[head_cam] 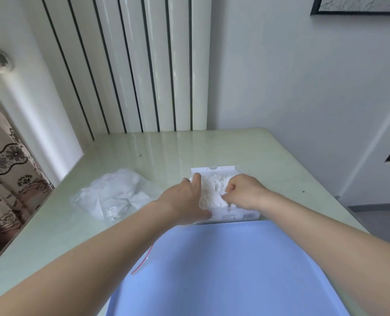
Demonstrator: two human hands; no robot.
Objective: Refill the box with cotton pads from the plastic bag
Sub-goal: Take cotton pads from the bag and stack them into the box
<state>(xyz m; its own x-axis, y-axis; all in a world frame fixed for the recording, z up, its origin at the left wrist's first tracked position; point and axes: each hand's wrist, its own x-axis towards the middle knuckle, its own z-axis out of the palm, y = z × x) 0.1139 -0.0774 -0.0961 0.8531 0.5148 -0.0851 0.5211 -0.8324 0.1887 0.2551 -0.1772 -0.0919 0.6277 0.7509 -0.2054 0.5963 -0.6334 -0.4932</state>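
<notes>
Two hands settle cotton pads (213, 190) into the box (232, 215)
Left hand (187, 197) lies flat, steadying; right hand (242, 192) pinches pads; best pressed evenly, plastic bag (114, 195) beside

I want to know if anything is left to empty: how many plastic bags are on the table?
1. The plastic bag lies on the table, left of the box and the left hand, with white contents inside. Another could be hidden.

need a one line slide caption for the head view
Both hands press cotton pads into the white box; plastic bag lies left.
</notes>
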